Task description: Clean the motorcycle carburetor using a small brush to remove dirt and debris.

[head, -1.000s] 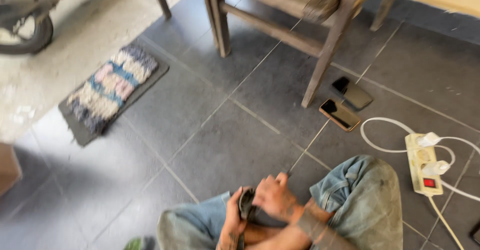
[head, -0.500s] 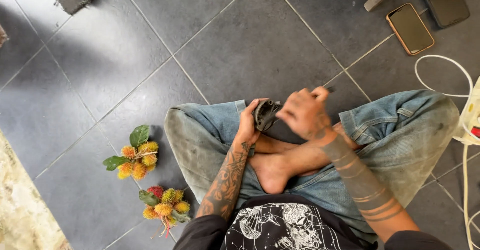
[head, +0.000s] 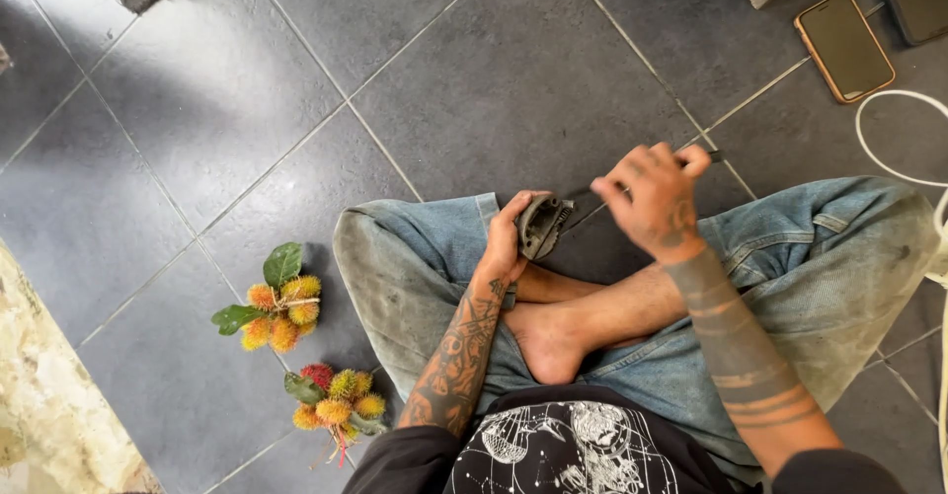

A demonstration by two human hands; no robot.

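Two bare hands are working over crossed legs on the dark grey tiled floor (head: 513, 70). Keeping the small dark rounded metal part (head: 542, 226) steady will help. Left hand (head: 504, 247) is closing its grip around that part above the ankles; right hand (head: 654, 198) is pinching a thin dark tool (head: 713, 155), fingers curled shut.
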